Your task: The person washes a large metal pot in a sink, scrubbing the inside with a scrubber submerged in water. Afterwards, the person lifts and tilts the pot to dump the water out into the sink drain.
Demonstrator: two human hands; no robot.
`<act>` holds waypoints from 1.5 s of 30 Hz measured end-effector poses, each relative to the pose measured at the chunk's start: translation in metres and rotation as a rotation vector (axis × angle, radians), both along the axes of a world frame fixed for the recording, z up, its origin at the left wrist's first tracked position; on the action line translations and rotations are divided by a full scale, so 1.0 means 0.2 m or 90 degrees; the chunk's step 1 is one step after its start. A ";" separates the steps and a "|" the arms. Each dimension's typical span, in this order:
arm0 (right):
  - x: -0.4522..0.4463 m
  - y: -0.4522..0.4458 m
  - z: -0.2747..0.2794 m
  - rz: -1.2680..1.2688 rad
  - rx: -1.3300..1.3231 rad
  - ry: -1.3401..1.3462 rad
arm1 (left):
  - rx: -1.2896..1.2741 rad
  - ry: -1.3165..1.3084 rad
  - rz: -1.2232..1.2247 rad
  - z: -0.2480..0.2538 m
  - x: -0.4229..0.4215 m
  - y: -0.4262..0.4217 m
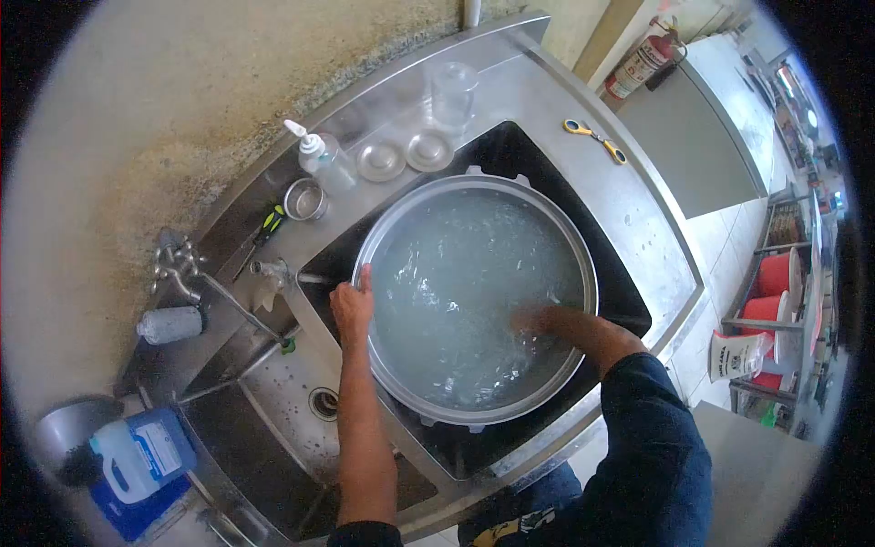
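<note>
A large round metal pot (591, 273), filled with cloudy, rippling water (474, 246), sits over the dark right-hand basin (629, 305) of a steel sink. My left hand (352, 305) grips the pot's left rim, with the thumb pointing up along the edge. On the other side my right hand (538, 319) reaches over the rim into the water. It is smeared by motion and partly under the surface, so its fingers and anything in them are hidden.
Behind the pot stand a pump bottle (333, 164), two small metal lids (381, 161), a clear jar (454, 96) and a metal cup (305, 199). A screwdriver (264, 232) lies near the faucet (219, 292). Yellow-handled scissors (594, 141) rest right. A blue-white jug (141, 456) stands lower left.
</note>
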State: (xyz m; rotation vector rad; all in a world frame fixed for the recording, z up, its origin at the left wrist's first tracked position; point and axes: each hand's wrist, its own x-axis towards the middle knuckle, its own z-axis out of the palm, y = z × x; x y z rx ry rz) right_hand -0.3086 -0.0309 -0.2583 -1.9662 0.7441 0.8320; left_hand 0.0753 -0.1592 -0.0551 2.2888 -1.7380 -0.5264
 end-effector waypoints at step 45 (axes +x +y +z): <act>-0.29 -0.70 0.07 -0.399 -0.394 -0.039 | 0.021 0.056 0.044 -0.02 0.02 0.02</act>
